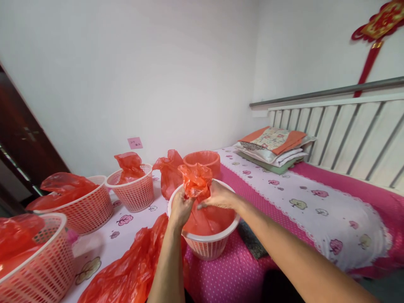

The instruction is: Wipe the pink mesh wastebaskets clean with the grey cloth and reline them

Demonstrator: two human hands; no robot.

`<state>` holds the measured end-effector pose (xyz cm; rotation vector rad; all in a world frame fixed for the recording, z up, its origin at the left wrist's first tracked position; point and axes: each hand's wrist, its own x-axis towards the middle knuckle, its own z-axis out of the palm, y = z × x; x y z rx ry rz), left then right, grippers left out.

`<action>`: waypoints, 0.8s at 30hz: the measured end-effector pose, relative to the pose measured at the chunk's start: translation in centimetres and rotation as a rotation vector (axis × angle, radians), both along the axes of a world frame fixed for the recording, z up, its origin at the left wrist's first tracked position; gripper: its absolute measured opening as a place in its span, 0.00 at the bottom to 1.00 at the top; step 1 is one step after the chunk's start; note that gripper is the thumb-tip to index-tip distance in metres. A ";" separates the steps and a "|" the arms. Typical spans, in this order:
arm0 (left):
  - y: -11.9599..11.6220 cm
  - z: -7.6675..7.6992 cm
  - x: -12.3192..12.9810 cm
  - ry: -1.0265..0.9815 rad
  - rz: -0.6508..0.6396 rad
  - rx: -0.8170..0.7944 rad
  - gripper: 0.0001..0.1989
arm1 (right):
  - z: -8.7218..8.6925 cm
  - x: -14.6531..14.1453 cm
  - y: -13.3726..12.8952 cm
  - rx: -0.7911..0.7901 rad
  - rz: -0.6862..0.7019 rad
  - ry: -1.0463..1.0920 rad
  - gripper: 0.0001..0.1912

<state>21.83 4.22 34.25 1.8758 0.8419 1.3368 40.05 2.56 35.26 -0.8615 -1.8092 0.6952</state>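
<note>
A white plastic mesh basket (pixel 206 246) stands on the bed in front of me, with a red plastic bag (pixel 197 181) inside it. My left hand (pixel 179 208) grips the bunched bag at the basket's left rim. My right hand (pixel 219 195) pinches the same bag from the right, just above the basket. The top of the bag sticks up in a crumpled bunch between both hands.
Three more mesh baskets with red bags stand at the left (pixel 134 191) (pixel 80 206) (pixel 34 256). A red-lined basket (pixel 203 160) sits behind. Loose red bags (pixel 132 269) lie near my left arm. Folded bedding (pixel 273 147) lies by the slatted headboard (pixel 347 134).
</note>
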 end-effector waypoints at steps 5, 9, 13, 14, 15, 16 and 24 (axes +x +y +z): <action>-0.7 -0.2 0.4 -0.014 0.084 0.129 0.13 | -1.2 -3.1 1.8 -0.104 0.126 0.242 0.17; -0.6 -0.2 0.0 -0.202 0.146 0.141 0.21 | -1.2 -3.0 3.1 -0.114 -0.067 0.216 0.11; 0.0 0.0 -0.8 -0.397 0.173 0.075 0.23 | -0.7 -2.3 3.5 -0.094 -0.121 0.293 0.09; 0.2 0.0 -1.0 -0.407 0.215 0.067 0.23 | -0.6 -2.1 3.5 -0.085 -0.146 0.333 0.10; 0.4 -0.1 -1.3 -0.402 0.277 0.060 0.23 | -0.4 -1.9 3.5 -0.077 -0.178 0.379 0.10; 0.7 -0.3 -1.7 -0.384 0.360 0.048 0.22 | -0.2 -1.6 3.5 -0.070 -0.214 0.423 0.11; 3.2 -2.1 -4.4 -0.211 0.634 -0.150 0.23 | 6.8 3.2 2.9 0.146 -0.440 0.683 0.20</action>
